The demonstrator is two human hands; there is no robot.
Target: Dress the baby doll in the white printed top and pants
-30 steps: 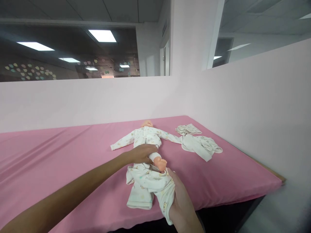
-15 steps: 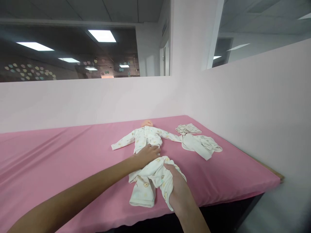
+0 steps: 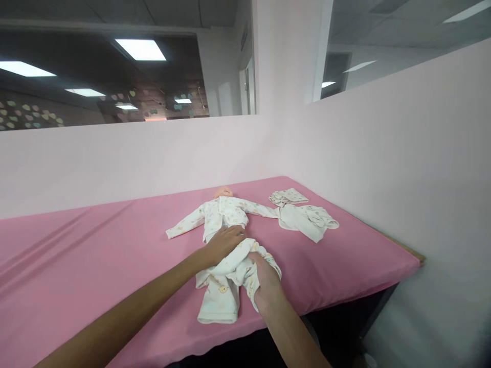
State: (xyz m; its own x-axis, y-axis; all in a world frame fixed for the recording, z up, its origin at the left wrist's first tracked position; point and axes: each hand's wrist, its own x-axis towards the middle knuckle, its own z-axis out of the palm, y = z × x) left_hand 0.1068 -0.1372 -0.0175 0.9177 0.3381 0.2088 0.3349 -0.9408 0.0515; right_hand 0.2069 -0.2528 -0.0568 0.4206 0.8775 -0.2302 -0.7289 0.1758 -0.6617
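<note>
the trousers (image 3: 221,292) lie bunched over the doll (image 3: 224,213) on the pink sheet (image 3: 95,266). the right hand (image 3: 264,280) clamps their cloth in its fingers. the left hand (image 3: 224,243) rests on the waistband with fingers together, and whether it grips cannot be told.

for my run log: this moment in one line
left hand: at doll waist | right hand: gripping pants | doll: face up on mat

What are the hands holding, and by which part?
The right hand grips the trousers' bunched leg; the left hand lies on their waistband at the doll's middle, grip unclear.
</note>
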